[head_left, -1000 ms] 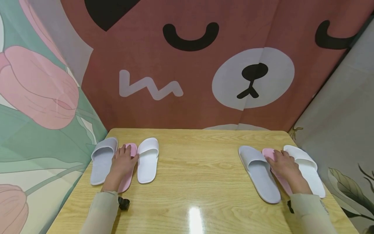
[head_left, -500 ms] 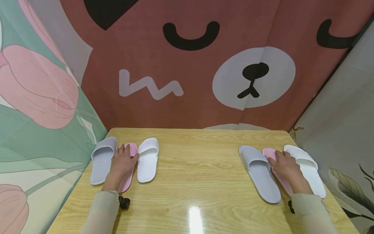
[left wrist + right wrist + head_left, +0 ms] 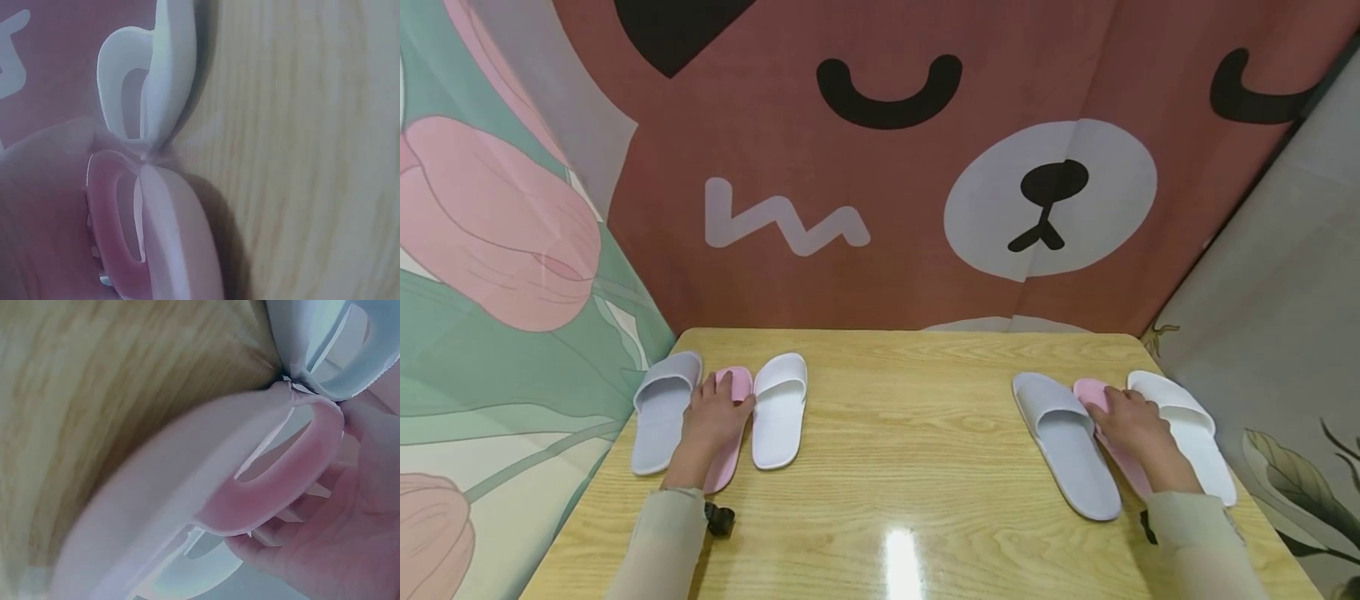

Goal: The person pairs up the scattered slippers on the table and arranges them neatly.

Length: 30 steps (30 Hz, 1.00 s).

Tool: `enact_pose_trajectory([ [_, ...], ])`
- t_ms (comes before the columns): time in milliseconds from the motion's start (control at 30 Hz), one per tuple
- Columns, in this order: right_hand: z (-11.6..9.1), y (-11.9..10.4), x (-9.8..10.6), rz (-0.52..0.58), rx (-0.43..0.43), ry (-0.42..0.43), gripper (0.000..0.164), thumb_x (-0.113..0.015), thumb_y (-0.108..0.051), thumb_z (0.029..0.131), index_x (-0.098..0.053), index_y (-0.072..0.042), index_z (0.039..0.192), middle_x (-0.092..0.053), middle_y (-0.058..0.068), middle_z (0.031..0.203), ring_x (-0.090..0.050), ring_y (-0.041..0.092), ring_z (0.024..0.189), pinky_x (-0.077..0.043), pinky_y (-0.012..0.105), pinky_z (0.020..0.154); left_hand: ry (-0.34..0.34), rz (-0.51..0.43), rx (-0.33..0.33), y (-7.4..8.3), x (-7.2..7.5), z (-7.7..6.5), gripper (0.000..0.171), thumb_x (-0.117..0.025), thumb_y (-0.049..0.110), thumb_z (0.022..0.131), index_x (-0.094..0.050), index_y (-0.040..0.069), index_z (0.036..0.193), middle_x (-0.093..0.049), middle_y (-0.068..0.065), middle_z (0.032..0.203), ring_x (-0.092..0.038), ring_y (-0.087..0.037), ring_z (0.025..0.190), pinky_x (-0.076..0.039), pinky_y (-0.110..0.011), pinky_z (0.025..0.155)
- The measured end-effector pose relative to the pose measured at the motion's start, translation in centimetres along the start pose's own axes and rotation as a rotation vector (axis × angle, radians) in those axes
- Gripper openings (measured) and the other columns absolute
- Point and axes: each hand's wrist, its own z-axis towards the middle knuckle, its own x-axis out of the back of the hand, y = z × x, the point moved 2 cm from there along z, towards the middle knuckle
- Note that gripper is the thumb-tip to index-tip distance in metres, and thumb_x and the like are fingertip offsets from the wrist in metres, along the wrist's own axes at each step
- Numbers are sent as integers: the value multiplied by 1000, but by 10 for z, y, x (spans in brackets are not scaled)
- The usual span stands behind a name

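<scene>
looking down remotely through the head camera, i had pale sleeves point(image 3: 658, 542) nearest, a small black device point(image 3: 720, 522) showing by the left cuff. under them lay a glossy yellow wood-grain table point(image 3: 910, 433) streaked with white glare. the left hand point(image 3: 713, 418) pinched the left pink slipper point(image 3: 724, 467) at its strap, thumb between it and the left white slipper point(image 3: 779, 417); how its other fingers curled, i couldn't tell. the right hand point(image 3: 1133, 425) gripped the right pink slipper point(image 3: 1126, 465), thumb and fingers on either side of the rounded strap. it lay between the right grey slipper point(image 3: 1071, 458) and the right white slipper point(image 3: 1191, 442); the left grey slipper point(image 3: 664, 421) flanked the other pink one. all were backless, with smooth, long oval soles. at the sides i had a flowered drape point(image 3: 475, 367) and a grey leaf-print drape point(image 3: 1247, 317). farthest, a creased reddish-brown drape point(image 3: 850, 296) carried a bear's white muzzle point(image 3: 985, 208) and a pale m-like zigzag point(image 3: 782, 208).
</scene>
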Motion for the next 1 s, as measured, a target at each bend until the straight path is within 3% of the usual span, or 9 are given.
enact_pose_trajectory([
  [433, 2, 0, 3, -29, -15, -85, 85, -29, -62, 92, -20, 5, 143, -15, 40, 136, -17, 65, 115, -25, 77, 83, -6, 0, -4, -3, 3, -1, 82, -45, 55, 89, -21, 1, 147, -9, -33, 148, -13, -57, 129, -19, -72, 94],
  [1000, 9, 4, 4, -59, 55, -79, 83, -32, -57, 94, -21, 11, 141, -20, 44, 132, -21, 67, 114, -28, 73, 88, 11, -10, 34, 0, 4, -2, 80, -52, 52, 85, -28, 4, 145, -19, -32, 146, -21, -59, 123, -24, -72, 92],
])
